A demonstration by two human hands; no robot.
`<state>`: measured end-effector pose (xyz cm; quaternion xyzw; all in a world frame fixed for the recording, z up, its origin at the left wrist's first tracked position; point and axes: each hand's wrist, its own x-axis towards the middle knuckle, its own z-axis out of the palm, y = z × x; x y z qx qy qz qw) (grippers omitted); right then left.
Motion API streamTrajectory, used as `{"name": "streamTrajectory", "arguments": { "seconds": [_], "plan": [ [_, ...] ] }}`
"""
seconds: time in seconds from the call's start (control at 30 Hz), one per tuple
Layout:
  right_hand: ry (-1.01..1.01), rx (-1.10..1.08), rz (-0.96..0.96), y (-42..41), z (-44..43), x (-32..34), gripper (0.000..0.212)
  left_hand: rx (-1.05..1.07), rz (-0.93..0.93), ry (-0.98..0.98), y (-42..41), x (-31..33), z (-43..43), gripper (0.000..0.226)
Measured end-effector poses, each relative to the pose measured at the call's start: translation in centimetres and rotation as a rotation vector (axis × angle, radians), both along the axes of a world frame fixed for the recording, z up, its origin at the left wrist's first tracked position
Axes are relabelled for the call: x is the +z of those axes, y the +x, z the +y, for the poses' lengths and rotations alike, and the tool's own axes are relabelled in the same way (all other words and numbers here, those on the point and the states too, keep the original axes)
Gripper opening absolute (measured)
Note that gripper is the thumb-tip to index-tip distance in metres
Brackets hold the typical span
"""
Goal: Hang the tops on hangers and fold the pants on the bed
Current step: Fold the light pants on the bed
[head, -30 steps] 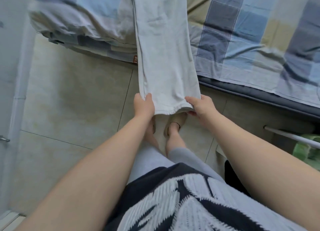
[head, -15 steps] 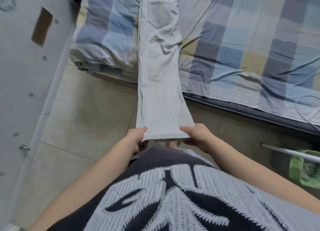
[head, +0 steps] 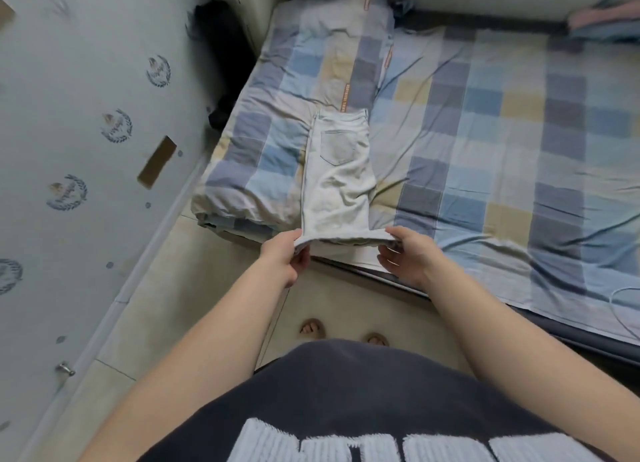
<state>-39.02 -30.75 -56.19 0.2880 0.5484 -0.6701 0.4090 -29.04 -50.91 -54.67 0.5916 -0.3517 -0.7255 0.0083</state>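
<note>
A: Hands?
B: Left hand (head: 285, 253) pinches one hem corner of the pale jeans (head: 337, 177), right hand (head: 410, 255) pinches the other. Hem is lifted at the bed (head: 502, 150) edge.
A: Progress?
B: Jeans halved lengthwise, waist flat on the checked quilt (head: 263, 143). Cross-fold looks barely begun. No hangers in view.
A: Text?
B: Orange strip (head: 344, 96), wall emblems (head: 117, 126), shirt print (head: 363, 444): all unreadable.

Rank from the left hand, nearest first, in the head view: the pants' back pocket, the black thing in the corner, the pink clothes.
From the left hand:
1. back pocket, just ahead on the pants.
2. black thing, far left corner.
3. pink clothes, far right, across the bed.
</note>
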Motion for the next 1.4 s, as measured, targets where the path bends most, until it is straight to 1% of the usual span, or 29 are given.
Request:
{"name": "streamTrajectory", "arguments": {
  "seconds": [0.07,0.17,0.37,0.47,0.57,0.67,0.8,0.93,1.03,1.17,1.3,1.4],
  "plan": [
    [-0.010,-0.004,0.015,-2.1,-0.8,0.9,0.009,0.006,0.051,-0.010,-1.8,0.9,-0.9,0.006],
    [-0.003,-0.020,0.042,-5.3,-2.4,1.9,0.010,-0.040,0.108,0.011,-4.7,1.6,-2.5,0.003],
    [0.017,-0.022,0.100,-12.8,-7.1,3.6,0.017,-0.019,0.192,-0.013,-11.7,2.8,-6.9,0.009],
    [0.028,-0.026,0.123,-17.0,-9.9,3.8,0.017,-0.027,0.230,-0.016,-15.8,3.0,-9.6,0.012],
    [0.060,-0.056,0.126,-21.3,-13.1,3.5,0.016,-0.077,0.229,-0.026,-20.3,2.5,-12.7,0.012],
    [0.083,-0.101,0.100,-25.6,-16.7,2.2,0.014,-0.105,0.179,-0.020,-25.1,0.9,-16.3,0.011],
    [0.127,-0.163,0.081,-31.1,-21.2,-1.5,0.012,-0.101,0.133,0.013,-31.5,-3.1,-21.1,0.010],
    [0.166,-0.227,0.072,-36.3,-24.8,-7.1,0.009,-0.132,0.106,-0.045,-37.6,-8.7,-24.8,0.016],
    [0.192,-0.249,0.069,-40.1,-26.9,-12.2,0.008,-0.181,0.091,-0.071,-41.7,-13.7,-26.9,0.014],
    [0.234,-0.241,0.083,-45.5,-29.1,-19.2,0.008,-0.265,0.093,-0.094,-46.9,-20.8,-29.0,0.018],
    [0.274,-0.240,0.132,-51.0,-30.7,-25.7,0.007,-0.383,0.119,-0.163,-52.2,-27.1,-30.0,0.019],
    [0.223,-0.159,0.138,-53.5,-30.9,-29.7,0.007,-0.432,0.122,-0.242,-54.9,-31.1,-30.2,0.020]
  ]
}}
